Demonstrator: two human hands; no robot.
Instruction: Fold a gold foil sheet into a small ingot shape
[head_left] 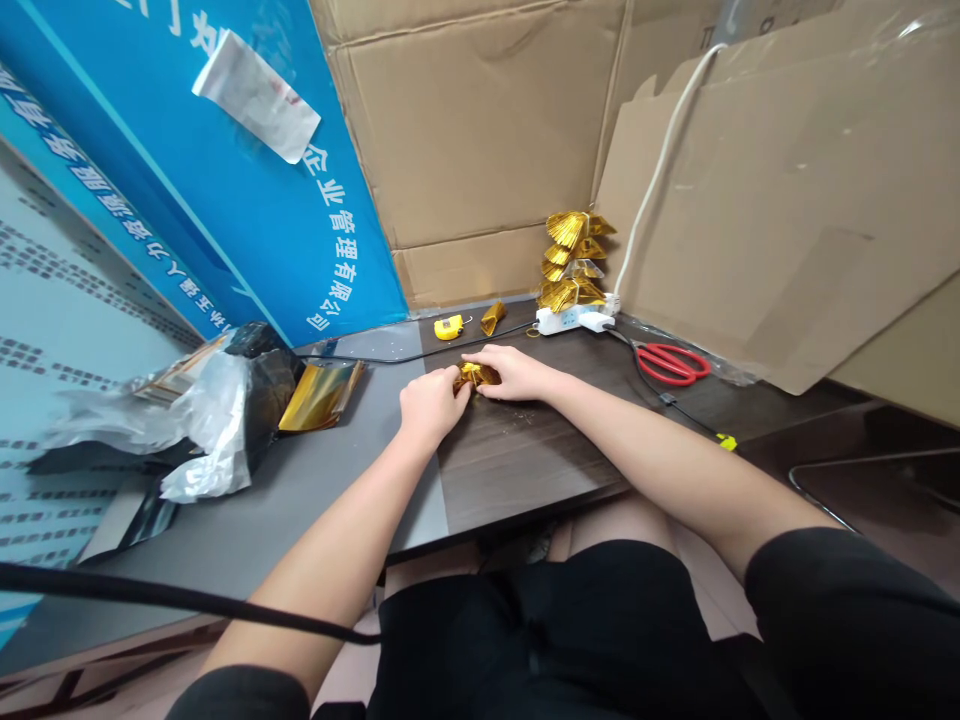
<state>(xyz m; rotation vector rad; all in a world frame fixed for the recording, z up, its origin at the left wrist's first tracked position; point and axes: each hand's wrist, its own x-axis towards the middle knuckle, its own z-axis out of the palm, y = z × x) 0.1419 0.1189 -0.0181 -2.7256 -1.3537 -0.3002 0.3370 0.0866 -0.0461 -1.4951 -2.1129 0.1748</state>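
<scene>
A small gold foil bundle (475,373), gathered at its middle, lies on the dark wood part of the table (517,460). My left hand (433,402) grips its left end with curled fingers. At the other end, the fingers and thumb of my right hand (514,373) close round the foil. Parts of the bundle are hidden under the fingertips. Beyond the hands sit a yellow tape measure (449,327) and a small rolled gold piece (493,318). Folded gold foil sheets (319,396) rest on the grey surface to the left.
Gold fan-shaped bundles (568,290) are stacked by a white power strip (559,320) at the back. Red-handled scissors (673,364) and a black cable lie at right. A crumpled plastic bag (217,410) is at left. Cardboard (480,130) and a blue board (300,250) stand behind.
</scene>
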